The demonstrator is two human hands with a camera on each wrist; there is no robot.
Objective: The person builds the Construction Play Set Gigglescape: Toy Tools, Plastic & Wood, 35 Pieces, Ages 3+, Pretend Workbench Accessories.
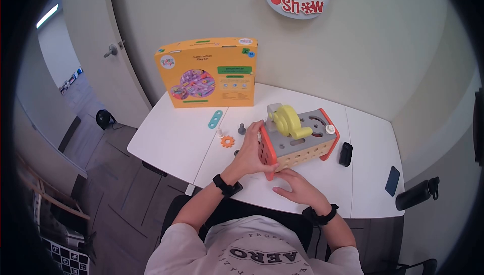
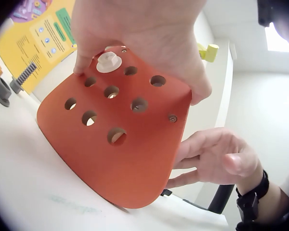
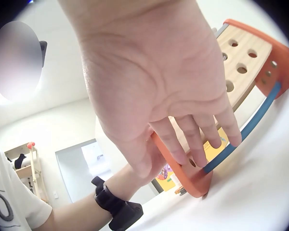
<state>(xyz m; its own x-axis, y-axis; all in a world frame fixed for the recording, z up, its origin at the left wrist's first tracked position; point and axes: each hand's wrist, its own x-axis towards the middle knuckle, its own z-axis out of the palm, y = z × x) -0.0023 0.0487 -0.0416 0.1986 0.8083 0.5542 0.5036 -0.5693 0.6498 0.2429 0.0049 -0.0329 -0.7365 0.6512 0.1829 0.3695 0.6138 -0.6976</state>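
We see the toy workbench (image 1: 302, 151) on the white table (image 1: 174, 139). The left hand (image 1: 248, 155) grips its orange end panel (image 2: 113, 114), thumb and fingers at opposite edges; the right hand (image 1: 301, 191), fingers extended, holds nothing beside it. Leftward we note an orange gear (image 1: 227, 141); behind stands a yellow box (image 1: 234, 58).

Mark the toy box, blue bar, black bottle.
Toy box (image 1: 289, 149): head view, gray top.
Blue bar (image 3: 254, 121): right wrist view, middle stretch.
Black bottle (image 1: 414, 195): head view, body.
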